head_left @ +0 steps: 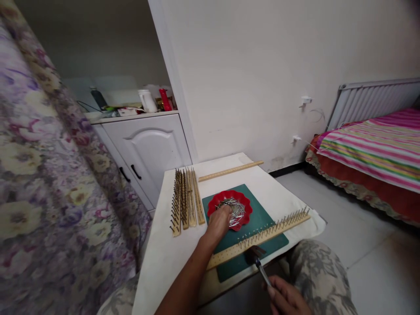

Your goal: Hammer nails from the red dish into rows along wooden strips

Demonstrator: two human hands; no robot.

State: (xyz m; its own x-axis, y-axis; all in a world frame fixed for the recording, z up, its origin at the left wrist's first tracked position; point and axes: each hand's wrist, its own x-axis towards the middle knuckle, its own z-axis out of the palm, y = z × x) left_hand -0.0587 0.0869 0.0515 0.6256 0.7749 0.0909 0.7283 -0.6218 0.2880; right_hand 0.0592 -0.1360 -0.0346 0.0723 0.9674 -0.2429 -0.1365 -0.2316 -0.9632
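My left hand (221, 218) reaches into a red scalloped bowl (211, 203) of loose silver nails (238, 212). Its fingers are curled down together at the nails, and the fingertips are hidden. My right hand (285, 295) is closed round the handle of a hammer (262, 269), whose dark head hovers by the near edge of a wooden strip (226, 254). Nails stand in rows along the strip's right part; its left part shows bare holes. Bowl and strip rest on a green mat (243, 192).
Several wooden strips (183, 205) lie at the table's left, some bristling with upright nails. Another strip (231, 170) lies at the back. The white-covered table (157, 258) stands near a cabinet (147, 148) and floral curtain (72, 175). A bed (370, 153) is at right.
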